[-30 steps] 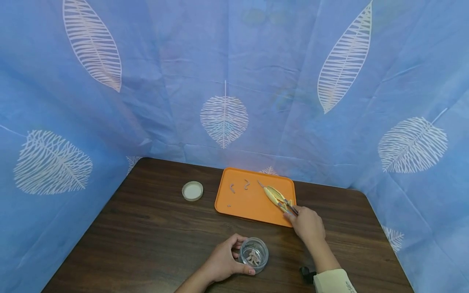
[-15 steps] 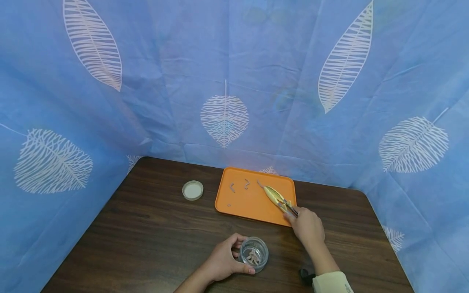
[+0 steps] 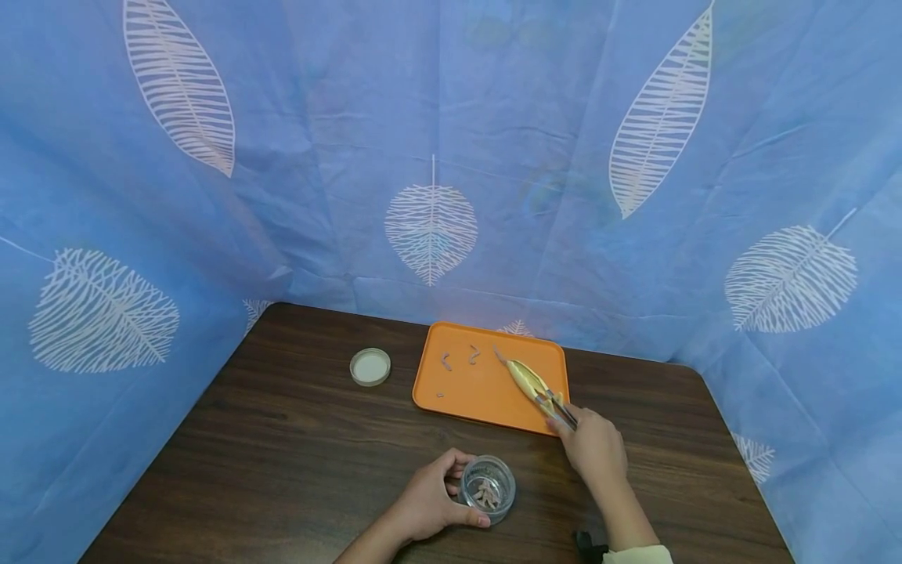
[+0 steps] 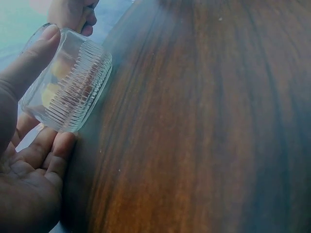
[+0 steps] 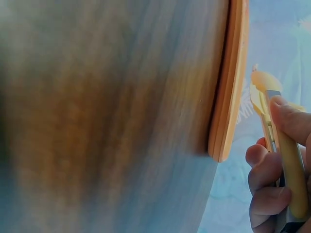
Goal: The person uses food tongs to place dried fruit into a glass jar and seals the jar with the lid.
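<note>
My left hand (image 3: 433, 500) grips a clear glass jar (image 3: 509, 479) from its left side, thumb in front and fingers behind. Several greyish-pink pieces (image 3: 486, 495) lie inside the jar. The ribbed wall of the jar (image 4: 82, 92) shows in the left wrist view. In my right hand (image 3: 599, 450) are yellow-headed tongs (image 3: 523, 380), reaching over the tray's right part. A thin greyish strip (image 3: 499, 356) extends from their tips; whether it is clear of the tray I cannot tell. The right wrist view has my thumb and fingers wrapped round the tongs' handle (image 5: 294, 179).
An orange tray (image 3: 479, 399) lies at the back of the dark wooden table (image 3: 282, 446). On it are two curled grey strips, one a bent strip (image 3: 446, 362), and a small grey bit (image 3: 440, 395). A round lid (image 3: 370, 366) lies left of the tray. Blue leaf-patterned cloth (image 3: 317, 196) hangs behind.
The tongs' yellow heads have drawn closer together, and my right hand has shifted slightly toward me. My left hand and the jar stay where they were.
</note>
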The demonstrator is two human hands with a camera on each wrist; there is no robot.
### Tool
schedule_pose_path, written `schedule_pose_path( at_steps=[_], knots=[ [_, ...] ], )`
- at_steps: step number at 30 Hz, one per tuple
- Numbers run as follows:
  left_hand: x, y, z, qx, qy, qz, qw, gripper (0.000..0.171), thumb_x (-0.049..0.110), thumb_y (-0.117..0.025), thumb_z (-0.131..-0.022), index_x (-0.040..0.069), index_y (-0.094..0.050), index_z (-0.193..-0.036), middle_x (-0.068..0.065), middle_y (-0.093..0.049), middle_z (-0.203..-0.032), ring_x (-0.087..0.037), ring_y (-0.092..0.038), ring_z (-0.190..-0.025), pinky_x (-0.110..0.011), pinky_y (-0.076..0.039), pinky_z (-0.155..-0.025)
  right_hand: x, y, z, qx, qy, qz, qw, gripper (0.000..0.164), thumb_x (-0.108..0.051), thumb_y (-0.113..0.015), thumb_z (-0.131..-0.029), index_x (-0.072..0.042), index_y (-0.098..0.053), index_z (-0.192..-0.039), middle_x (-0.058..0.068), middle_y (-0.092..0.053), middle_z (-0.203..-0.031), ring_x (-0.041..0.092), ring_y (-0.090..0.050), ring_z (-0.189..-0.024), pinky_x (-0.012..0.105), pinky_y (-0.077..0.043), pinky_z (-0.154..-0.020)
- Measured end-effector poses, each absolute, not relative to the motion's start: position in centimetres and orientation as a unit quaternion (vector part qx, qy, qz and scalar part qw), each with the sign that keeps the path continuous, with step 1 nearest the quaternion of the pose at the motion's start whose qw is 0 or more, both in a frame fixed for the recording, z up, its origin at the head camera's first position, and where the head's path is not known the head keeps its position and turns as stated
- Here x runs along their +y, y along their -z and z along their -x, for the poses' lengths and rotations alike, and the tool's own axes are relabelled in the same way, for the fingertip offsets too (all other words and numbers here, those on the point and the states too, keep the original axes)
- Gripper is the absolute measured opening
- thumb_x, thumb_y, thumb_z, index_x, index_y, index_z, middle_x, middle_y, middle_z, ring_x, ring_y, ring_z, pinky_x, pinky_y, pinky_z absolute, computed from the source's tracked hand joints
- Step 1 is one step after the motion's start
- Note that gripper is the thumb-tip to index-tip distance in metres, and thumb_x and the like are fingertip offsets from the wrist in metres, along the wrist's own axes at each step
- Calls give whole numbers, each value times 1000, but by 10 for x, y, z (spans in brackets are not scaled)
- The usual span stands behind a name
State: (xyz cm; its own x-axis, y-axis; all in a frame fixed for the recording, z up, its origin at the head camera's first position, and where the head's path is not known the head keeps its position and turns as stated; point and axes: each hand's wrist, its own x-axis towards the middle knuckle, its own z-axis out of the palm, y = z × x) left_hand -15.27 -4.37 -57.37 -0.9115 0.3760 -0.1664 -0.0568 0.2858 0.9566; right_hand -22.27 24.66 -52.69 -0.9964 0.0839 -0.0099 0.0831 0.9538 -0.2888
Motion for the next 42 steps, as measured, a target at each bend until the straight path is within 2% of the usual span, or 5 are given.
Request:
schedule_pose_path(
  at_steps=[11,18,28,34,42],
  knots=[
    [-45,575,152,781,-587,-101,187,71,28,-103,-75,25,-67,-135,-2,-69,-124,-15,-60,-107,-25,-55,-89,245,531,182,-982,-183,49,18,61,-45,-78,-100,-2,-69,-142,35,-66,-140,59,-67,-123,70,-57,-95],
    [-46,576,152,785,-582,-101,187,71,29,-103,-74,25,-66,-135,0,-69,-125,-16,-60,-109,-24,-55,-90,245,529,157,-978,-200,54,11,58,-42,-80,-98,-3,-71,-140,34,-70,-135,43,-75,-92,52,-59,-71],
    [-46,578,153,787,-581,-100,183,71,28,-103,-74,24,-67,-136,0,-70,-126,-15,-60,-110,-23,-55,-91,249,528,122,-966,-237,97,-17,57,-44,-80,-98,-8,-72,-141,28,-74,-132,46,-75,-105,62,-59,-89],
    [-47,579,153,784,-584,-102,182,72,27,-103,-74,22,-66,-137,0,-71,-125,-14,-60,-109,-22,-55,-91,255,525,102,-965,-240,103,-31,61,-46,-83,-94,-7,-72,-140,3,-70,-85,19,-57,-67,32,-48,-61],
    [-47,576,153,786,-581,-106,181,72,27,-103,-75,23,-66,-137,1,-71,-127,-13,-61,-110,-23,-55,-92,261,525,78,-968,-228,100,-15,59,-46,-87,-90,-7,-76,-133,-6,-57,-74,8,-43,-58,23,-35,-53]
  ],
)
